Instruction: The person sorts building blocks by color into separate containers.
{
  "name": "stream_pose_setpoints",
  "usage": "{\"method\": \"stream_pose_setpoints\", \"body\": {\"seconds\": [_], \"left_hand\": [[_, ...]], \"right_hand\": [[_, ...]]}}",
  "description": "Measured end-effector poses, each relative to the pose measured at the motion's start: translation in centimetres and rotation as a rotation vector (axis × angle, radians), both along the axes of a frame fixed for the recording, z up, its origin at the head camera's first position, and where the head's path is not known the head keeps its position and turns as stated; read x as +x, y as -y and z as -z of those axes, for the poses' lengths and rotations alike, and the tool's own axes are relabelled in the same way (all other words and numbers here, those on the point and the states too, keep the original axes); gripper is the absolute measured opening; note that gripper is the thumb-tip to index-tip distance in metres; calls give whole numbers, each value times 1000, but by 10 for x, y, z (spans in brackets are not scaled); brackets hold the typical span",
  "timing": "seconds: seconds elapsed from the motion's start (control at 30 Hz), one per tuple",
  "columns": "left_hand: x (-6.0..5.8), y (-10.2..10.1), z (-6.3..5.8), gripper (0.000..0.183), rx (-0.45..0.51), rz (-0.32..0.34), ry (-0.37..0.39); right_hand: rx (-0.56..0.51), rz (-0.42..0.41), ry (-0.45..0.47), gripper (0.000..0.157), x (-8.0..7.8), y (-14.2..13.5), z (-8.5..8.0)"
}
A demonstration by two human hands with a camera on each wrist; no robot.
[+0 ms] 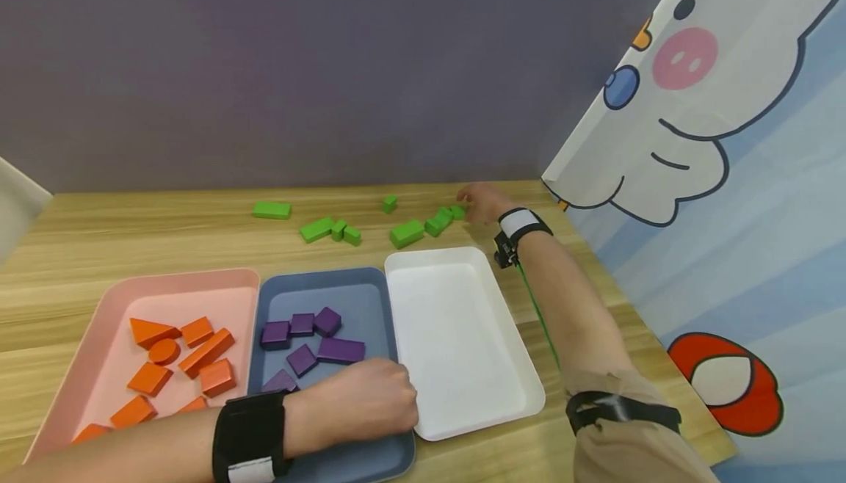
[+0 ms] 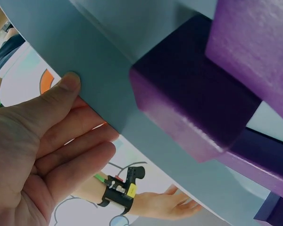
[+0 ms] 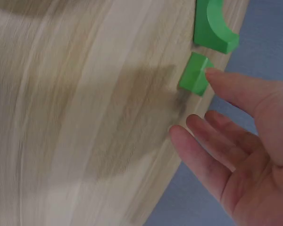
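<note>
My left hand point(image 1: 362, 404) pinches the rim of the blue tray point(image 2: 101, 89), thumb over the edge and fingers on its outer side. Purple blocks point(image 1: 341, 351) lie inside that tray. At the back right of the table, my right hand point(image 1: 484, 202) reaches over the wood with its fingers spread and nothing between them. Its thumb tip overlaps a small green block point(image 3: 195, 74) in the right wrist view. A green block with a curved cutout point(image 3: 215, 28) lies beside that one.
A white tray point(image 1: 463, 336) stands right of the blue one. On the left, a pink tray point(image 1: 192, 286) holds several orange blocks point(image 1: 206, 352). More green blocks point(image 1: 272, 210) are scattered along the back of the wooden table point(image 1: 198, 244). A grey panel point(image 1: 297, 72) rises behind it.
</note>
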State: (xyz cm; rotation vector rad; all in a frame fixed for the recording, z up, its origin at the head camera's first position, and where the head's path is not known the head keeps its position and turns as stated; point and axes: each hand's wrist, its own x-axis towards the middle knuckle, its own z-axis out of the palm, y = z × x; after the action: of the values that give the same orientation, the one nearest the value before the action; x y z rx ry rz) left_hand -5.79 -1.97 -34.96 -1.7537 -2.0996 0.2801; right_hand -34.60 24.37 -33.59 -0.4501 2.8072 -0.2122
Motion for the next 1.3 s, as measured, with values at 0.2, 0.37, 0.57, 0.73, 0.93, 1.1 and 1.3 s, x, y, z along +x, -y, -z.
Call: {"method": "stream_pose_setpoints", "body": {"seconds": [0.2,0.37,0.57,0.73,0.93,1.1,1.3], "left_hand": [[1,3,1,26,8,10,-26],[1,2,0,25,-1,11,-12],[-1,2,-2,24,-13,-2,32],[-2,2,-2,22,-20,1,37],[-3,2,0,21,-31,6,44],[-4,3,1,22,-24,3,48],[-4,4,1,24,-23,0,9]], "right_hand": [[14,-104,-72,50,-6,2,15],[-8,-109,-135,45,-5,1,22],[-30,-66,-153,40,-6,-4,28],[-14,-65,-181,37,-5,-9,33],[-54,-60,-198,36,2,-17,30],[-103,-72,-277,33,8,-23,16],[-90,-174,-369,31,30,-13,-5]]}}
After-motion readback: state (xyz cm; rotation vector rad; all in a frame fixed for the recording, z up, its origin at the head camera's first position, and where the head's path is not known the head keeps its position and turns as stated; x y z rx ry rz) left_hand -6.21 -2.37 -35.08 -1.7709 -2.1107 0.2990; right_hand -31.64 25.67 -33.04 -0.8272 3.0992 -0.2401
